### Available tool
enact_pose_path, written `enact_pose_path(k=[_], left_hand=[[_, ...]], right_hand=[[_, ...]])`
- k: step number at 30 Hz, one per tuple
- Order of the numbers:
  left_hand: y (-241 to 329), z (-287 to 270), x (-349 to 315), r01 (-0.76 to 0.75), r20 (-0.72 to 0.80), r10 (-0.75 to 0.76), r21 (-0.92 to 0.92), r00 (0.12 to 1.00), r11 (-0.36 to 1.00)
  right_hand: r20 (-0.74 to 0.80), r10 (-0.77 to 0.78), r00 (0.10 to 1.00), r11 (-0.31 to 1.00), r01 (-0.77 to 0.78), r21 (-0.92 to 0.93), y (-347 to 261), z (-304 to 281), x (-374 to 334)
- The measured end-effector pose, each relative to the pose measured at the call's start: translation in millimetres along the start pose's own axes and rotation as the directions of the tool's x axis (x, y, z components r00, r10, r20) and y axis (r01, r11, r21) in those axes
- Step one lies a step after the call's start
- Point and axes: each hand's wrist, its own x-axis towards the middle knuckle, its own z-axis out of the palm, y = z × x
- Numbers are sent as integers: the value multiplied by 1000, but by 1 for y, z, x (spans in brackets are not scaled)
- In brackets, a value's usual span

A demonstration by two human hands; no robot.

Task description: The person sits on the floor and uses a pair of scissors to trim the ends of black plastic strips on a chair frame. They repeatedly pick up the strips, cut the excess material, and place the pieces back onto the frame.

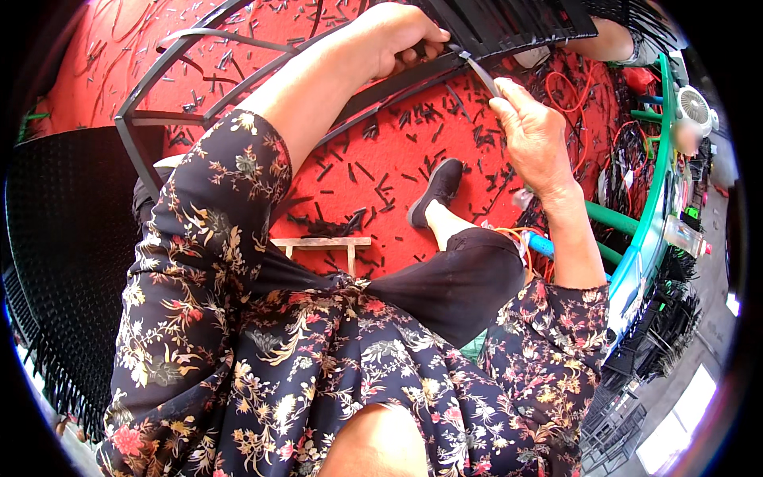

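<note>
A flat grey strip [481, 74] runs from the edge of a black metal frame [369, 95] down to my right hand [534, 137]. That hand pinches it between thumb and fingers. My left hand [407, 37] is at the frame's far bar, its fingers curled beside the upper end of the strip; what lies inside them is hidden. Dark woven strips [509, 24] cover the frame's far right part. On the left the frame is bare bars, with a loose grey strip [230, 37] looped across them.
Many short black offcuts lie on the red floor [350, 179]. A small wooden stool [322, 242] is by my legs. At left stands a black woven panel [63, 262]. A green rail [661, 167], a white fan [694, 110] and another person's arm [608, 40] are at right.
</note>
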Motion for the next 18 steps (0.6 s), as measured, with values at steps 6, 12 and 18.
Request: enact_pose_path(k=[6, 12, 18], left_hand=[[1, 4, 1, -23, 2, 23, 1, 1000, 1000], [-2, 0, -2, -32, 46, 32, -11, 998, 999], [-3, 1, 6, -37, 85, 41, -42, 996, 998]], right_hand=[[-293, -74, 953, 993, 42, -115, 11, 44, -16], [-50, 36, 998, 998, -39, -56, -3, 9, -6], [-77, 10, 997, 994, -18, -105, -7, 6, -5]])
